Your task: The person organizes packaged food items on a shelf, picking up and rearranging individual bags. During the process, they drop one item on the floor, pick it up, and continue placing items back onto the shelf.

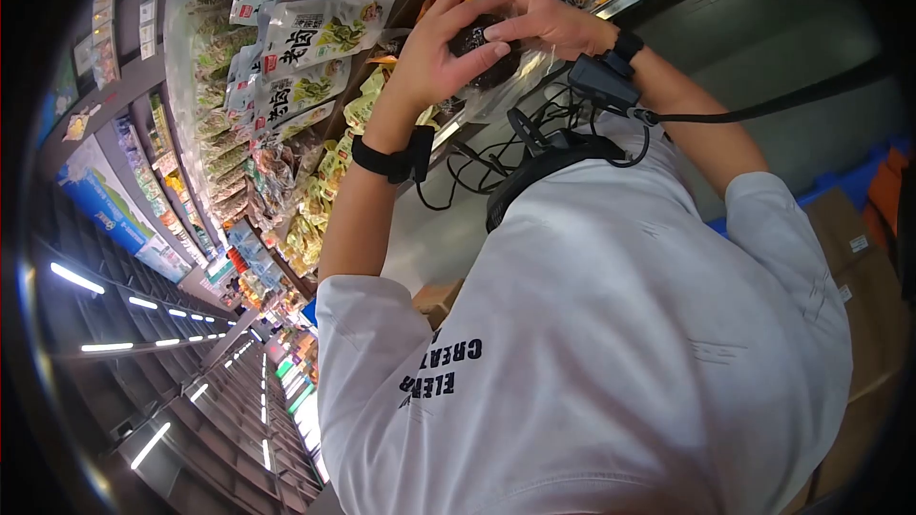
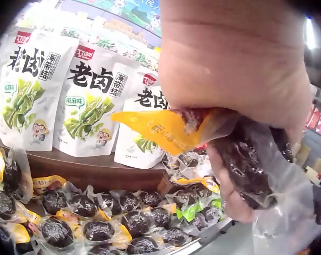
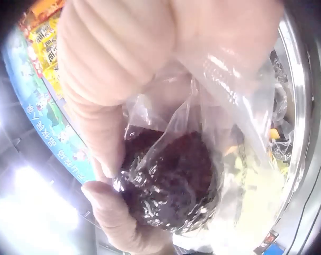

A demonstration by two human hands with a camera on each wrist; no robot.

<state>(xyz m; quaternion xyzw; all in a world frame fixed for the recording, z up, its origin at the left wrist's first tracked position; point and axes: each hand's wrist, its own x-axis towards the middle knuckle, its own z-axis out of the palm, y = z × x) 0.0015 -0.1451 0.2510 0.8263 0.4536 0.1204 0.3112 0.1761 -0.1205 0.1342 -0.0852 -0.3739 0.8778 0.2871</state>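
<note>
At the far left of the head view, strip lights (image 1: pixel 76 278) run along a ceiling. At upper left, white pouches (image 1: pixel 320 33) stand in rows. Right of them, at top centre, my left hand (image 1: pixel 429 52) curls round a dark pack (image 3: pixel 171 180), its thumb toward the bottom of the frame. The pack is glossy and rounded inside clear plastic (image 2: pixel 282 207); an orange label (image 2: pixel 155 130), seemingly part of it, shows in the left wrist view, above other packs (image 2: pixel 99 231) at lower left. I judge it fairly light, firm but yielding, and slippery; it seems best held round its full body, as the loose plastic could slide or crumple. To its right, my right hand (image 1: pixel 563 27) grips the same pack, thumb laid across it; I cannot tell where every fingertip presses. At the right edge are cardboard boxes (image 1: pixel 859 267).
</note>
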